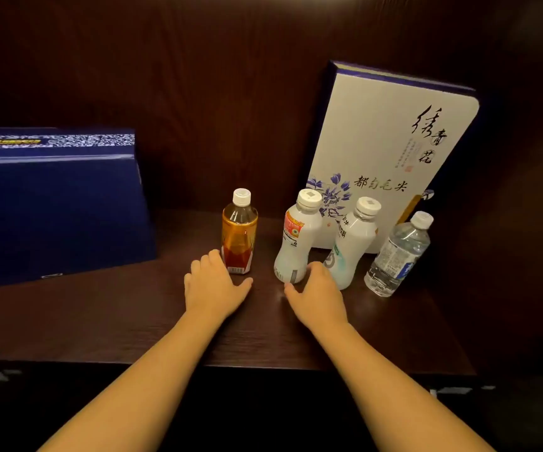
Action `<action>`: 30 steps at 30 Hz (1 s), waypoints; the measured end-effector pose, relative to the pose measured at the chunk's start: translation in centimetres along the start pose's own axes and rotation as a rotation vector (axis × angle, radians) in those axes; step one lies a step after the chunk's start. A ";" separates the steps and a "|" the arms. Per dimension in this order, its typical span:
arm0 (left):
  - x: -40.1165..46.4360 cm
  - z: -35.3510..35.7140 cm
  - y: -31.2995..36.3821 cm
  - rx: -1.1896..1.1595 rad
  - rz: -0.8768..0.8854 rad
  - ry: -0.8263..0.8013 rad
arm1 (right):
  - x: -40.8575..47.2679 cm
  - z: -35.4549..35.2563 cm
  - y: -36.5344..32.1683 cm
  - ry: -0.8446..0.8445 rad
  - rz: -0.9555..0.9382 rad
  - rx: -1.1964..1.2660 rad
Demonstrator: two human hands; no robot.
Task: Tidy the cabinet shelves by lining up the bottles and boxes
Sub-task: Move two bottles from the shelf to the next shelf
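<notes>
Several bottles stand upright on a dark wooden shelf [133,321]. An amber tea bottle [239,231] is on the left, then two white bottles [297,236] [353,243], and a clear water bottle [399,254] on the right. My left hand [214,282] is open, its fingers against the base of the tea bottle. My right hand [315,293] is open too, touching the base of the first white bottle. A tall white box [394,138] with blue flowers leans against the back wall behind the white bottles. A dark blue box [51,203] stands at the left.
The shelf's front edge [263,365] runs below my forearms, with dark space under it. The cabinet's dark wooden back wall [214,93] rises behind everything. A gap of bare shelf lies between the blue box and the tea bottle.
</notes>
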State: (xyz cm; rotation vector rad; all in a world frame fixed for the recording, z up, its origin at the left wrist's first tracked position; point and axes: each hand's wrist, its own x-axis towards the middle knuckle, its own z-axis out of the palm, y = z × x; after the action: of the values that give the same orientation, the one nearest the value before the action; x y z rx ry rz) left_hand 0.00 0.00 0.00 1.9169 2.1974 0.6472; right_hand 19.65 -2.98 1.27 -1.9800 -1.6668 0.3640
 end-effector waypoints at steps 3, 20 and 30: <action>0.8 0.5 0.6 -0.134 -0.046 0.059 | 1.3 0.7 0.3 0.039 -0.025 0.123; 2.0 0.9 0.7 -0.463 -0.050 0.066 | 2.3 1.7 -0.2 0.075 -0.012 0.280; -1.9 -0.1 -0.7 -0.486 0.035 -0.029 | -3.8 0.5 -0.1 0.095 0.060 0.312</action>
State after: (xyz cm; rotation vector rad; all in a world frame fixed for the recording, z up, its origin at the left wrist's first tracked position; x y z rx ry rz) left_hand -0.33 -1.96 -0.50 1.6948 1.7765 1.0378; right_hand 18.51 -6.55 0.46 -1.7879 -1.3996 0.5102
